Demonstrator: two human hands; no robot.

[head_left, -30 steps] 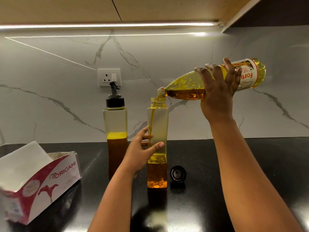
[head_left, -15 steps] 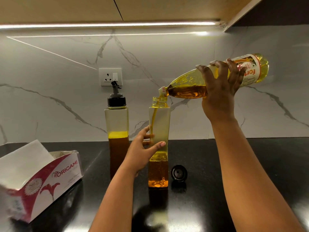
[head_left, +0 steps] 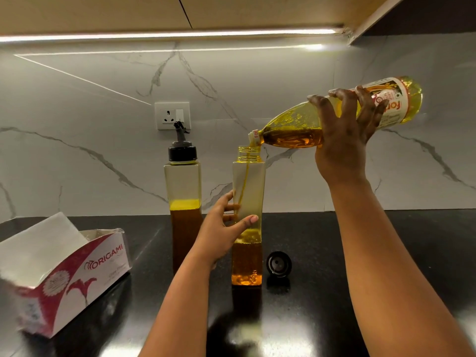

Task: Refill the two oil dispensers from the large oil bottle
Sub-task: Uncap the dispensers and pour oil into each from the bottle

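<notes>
Nearest, at 8 o'clock, an opened tissue box [head_left: 64,274] lies on the black table [head_left: 386,253], probably kept handy for drips. Toward the centre, the left hand [head_left: 221,228] steadies the open dispenser [head_left: 247,217]: its fingers [head_left: 248,219] are curled partway round the square glass body, thumb across the front and the others behind, a firm hold that likely keeps the tall, narrow bottle from tipping under the stream. Oil fills roughly its lower third. Just beside its base at 3 o'clock sits its removed black cap [head_left: 279,263], set aside so the neck is free. At 9 o'clock of the open dispenser stands the capped dispenser [head_left: 183,202], spout on, a little under half full and apparently still to be topped up. Farther back and higher, at 2 o'clock, the right hand [head_left: 342,140] grips the large oil bottle [head_left: 322,124], fingers wrapped over its upper side, tilted mouth-down so a thin stream [head_left: 244,181] falls into the open neck. Behind, a wall socket [head_left: 172,115] sits on the marble backsplash.
</notes>
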